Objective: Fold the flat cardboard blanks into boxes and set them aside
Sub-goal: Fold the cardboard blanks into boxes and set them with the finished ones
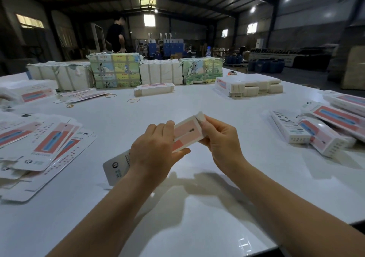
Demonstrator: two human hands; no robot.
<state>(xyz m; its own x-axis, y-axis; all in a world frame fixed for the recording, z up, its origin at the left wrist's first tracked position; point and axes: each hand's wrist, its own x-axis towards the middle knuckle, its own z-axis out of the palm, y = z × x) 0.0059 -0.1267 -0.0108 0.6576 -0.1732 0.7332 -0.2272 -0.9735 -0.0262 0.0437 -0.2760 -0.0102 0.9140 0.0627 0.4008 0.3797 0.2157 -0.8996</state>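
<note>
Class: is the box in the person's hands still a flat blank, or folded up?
Folded up: the box shows a front and side face, and the right hand pinches its end flap.

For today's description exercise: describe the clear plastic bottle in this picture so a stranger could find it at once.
Start at the row of wrapped bundles along the far edge of the white table. Look just behind the right-hand illustrated bundle, where the clear bottle pokes up. It alone there is see-through, with a blue cap.
</note>
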